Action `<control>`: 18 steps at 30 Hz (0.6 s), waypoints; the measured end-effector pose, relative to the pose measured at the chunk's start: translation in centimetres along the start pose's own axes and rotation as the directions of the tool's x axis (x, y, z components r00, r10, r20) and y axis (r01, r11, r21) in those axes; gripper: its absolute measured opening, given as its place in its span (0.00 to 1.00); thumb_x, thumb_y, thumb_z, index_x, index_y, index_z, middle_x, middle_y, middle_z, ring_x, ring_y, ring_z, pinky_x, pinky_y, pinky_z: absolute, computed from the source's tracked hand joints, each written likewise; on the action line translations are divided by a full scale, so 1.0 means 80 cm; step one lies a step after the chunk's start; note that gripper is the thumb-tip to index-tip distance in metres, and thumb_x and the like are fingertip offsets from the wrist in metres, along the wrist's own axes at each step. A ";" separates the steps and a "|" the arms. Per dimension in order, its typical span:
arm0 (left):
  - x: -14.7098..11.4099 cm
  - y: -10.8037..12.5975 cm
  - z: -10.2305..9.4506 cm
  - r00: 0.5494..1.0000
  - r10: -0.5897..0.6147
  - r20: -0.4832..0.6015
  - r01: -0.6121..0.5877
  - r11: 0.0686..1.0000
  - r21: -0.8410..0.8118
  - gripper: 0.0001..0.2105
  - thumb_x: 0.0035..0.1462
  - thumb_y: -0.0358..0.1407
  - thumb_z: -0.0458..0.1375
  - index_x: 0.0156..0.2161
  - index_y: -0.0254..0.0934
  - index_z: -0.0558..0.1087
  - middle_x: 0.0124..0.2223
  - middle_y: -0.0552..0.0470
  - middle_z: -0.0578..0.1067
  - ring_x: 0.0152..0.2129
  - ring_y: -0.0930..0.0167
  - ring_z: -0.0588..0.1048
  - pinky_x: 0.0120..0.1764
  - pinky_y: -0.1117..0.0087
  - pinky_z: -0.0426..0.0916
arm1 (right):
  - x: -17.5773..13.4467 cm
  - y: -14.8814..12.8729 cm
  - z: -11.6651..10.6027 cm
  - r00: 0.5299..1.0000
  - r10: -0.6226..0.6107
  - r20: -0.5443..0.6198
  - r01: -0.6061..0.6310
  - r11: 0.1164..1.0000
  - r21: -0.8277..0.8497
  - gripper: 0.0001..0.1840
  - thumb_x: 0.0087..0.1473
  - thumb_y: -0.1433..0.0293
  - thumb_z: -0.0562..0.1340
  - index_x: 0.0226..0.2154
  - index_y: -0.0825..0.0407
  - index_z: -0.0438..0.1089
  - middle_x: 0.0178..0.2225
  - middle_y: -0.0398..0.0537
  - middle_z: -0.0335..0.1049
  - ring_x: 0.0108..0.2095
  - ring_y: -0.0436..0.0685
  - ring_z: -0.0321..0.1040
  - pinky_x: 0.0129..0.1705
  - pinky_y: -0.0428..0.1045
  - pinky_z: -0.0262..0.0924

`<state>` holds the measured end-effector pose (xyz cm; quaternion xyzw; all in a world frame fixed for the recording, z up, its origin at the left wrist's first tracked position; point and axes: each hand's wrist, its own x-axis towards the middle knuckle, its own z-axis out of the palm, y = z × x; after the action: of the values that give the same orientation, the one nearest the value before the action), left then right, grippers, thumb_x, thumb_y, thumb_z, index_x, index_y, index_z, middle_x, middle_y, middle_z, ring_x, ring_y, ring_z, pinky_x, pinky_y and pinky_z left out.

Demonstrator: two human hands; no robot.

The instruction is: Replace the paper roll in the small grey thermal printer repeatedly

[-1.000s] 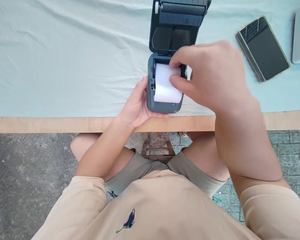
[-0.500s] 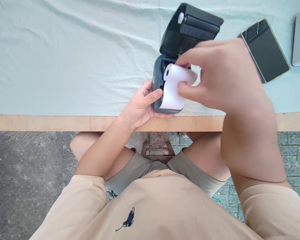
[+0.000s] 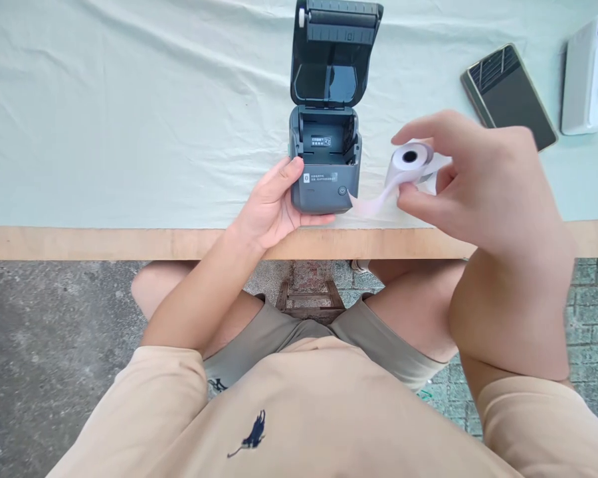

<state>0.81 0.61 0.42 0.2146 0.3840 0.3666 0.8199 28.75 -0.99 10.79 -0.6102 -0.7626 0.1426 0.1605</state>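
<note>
A small dark grey label printer point(image 3: 325, 189) is held near the table's front edge, its black lid point(image 3: 333, 60) swung up and its paper bay bare inside. My left hand point(image 3: 274, 202) grips its left side, thumb on the front left corner and fingers underneath. To the right of the printer, my right hand point(image 3: 473, 179) pinches a white paper roll point(image 3: 409, 166) between thumb and fingers. The roll's dark core hole faces me. Its loose paper end hangs down leftward and reaches the printer's lower right corner.
A phone point(image 3: 515, 93) lies face up at the right, beyond my right hand. Beside it stands a white box with blue print point(image 3: 585, 79). A pale cloth point(image 3: 129, 119) covers the table up to its wooden front edge point(image 3: 80, 243).
The paper roll has come out from over the printer's bay and moved right in my right hand, turning its core toward me. The printer has turned straighter and shifted slightly left.
</note>
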 end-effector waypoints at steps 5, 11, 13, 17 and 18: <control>0.000 0.001 -0.002 1.000 0.013 0.000 -0.013 0.999 0.032 0.17 0.85 0.53 0.68 0.64 0.44 0.86 0.66 0.46 0.95 0.65 0.45 0.95 0.46 0.56 0.99 | -0.004 0.010 0.021 0.996 0.072 0.044 -0.060 0.973 -0.223 0.20 0.51 0.61 0.76 0.48 0.38 0.82 0.27 0.43 0.70 0.30 0.67 0.71 0.43 0.65 0.67; 0.000 0.001 -0.004 0.999 0.036 0.015 -0.036 0.999 0.035 0.15 0.85 0.49 0.67 0.61 0.42 0.87 0.66 0.44 0.95 0.59 0.48 0.97 0.42 0.57 0.98 | -0.006 0.019 0.021 0.988 -0.108 0.114 0.128 0.975 -0.180 0.13 0.55 0.65 0.72 0.44 0.40 0.79 0.32 0.49 0.77 0.47 0.77 0.83 0.57 0.75 0.72; 0.000 0.001 -0.005 0.999 0.028 0.015 -0.029 0.999 0.027 0.15 0.86 0.51 0.66 0.61 0.43 0.88 0.66 0.44 0.95 0.58 0.49 0.98 0.42 0.57 0.98 | -0.010 0.028 0.005 0.983 -0.146 0.114 0.153 0.987 -0.055 0.16 0.59 0.58 0.75 0.50 0.37 0.83 0.41 0.51 0.87 0.47 0.76 0.83 0.57 0.75 0.74; 0.001 0.000 -0.006 1.000 0.010 -0.008 -0.010 1.000 0.013 0.17 0.84 0.52 0.70 0.62 0.43 0.86 0.66 0.45 0.95 0.63 0.47 0.96 0.45 0.58 0.98 | -0.024 0.069 -0.029 0.980 -0.012 -0.198 0.055 0.977 0.208 0.14 0.67 0.48 0.78 0.50 0.32 0.84 0.51 0.53 0.89 0.43 0.75 0.82 0.48 0.72 0.73; 0.001 0.000 -0.005 1.000 0.007 -0.012 -0.006 1.000 0.007 0.18 0.84 0.53 0.70 0.63 0.43 0.86 0.66 0.44 0.95 0.64 0.46 0.96 0.46 0.58 0.99 | -0.027 0.084 -0.032 0.964 0.053 -0.261 0.010 0.972 0.234 0.12 0.67 0.49 0.78 0.48 0.32 0.84 0.53 0.54 0.89 0.45 0.77 0.83 0.46 0.71 0.72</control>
<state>0.49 0.72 0.14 0.2165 0.3893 0.3691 0.8157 36.20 -1.63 10.18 -0.6090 -0.7055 0.1497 0.3301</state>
